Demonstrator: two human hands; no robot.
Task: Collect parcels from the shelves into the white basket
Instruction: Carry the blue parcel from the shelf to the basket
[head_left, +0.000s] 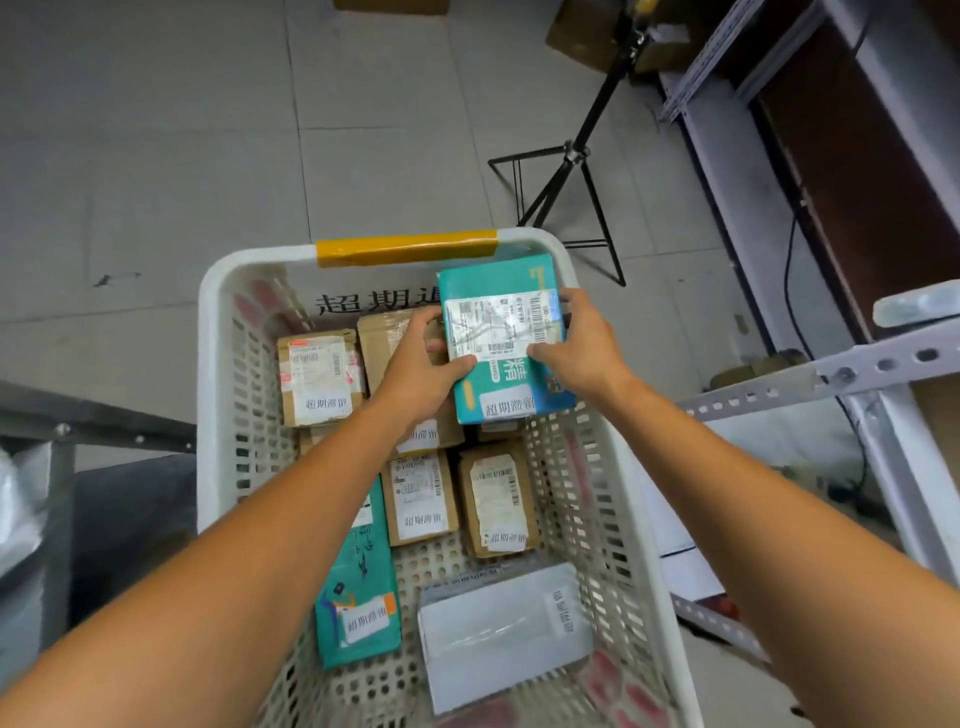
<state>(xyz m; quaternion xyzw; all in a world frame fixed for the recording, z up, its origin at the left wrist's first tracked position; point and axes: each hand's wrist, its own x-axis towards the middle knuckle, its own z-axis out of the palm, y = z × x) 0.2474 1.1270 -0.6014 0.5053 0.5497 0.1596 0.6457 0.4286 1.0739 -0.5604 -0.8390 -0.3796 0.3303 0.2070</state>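
Teal parcel (506, 338) is being held over the white basket's (208, 364) far right corner; left hand (423, 374) and right hand (582, 348) are pinching its opposite edges with curled fingers (563, 302); uneven release is risking a snag on the rim or a tilt across brown parcels (382, 338) beneath.

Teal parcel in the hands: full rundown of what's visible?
The teal parcel is a flat rectangular box, cardboard by the look, with white print, a barcoded white shipping label across its top face and a smaller white sticker by its near edge. It is held face up, slightly tilted, over the far right of the basket. The left hand grips its left edge, the right hand its right edge.
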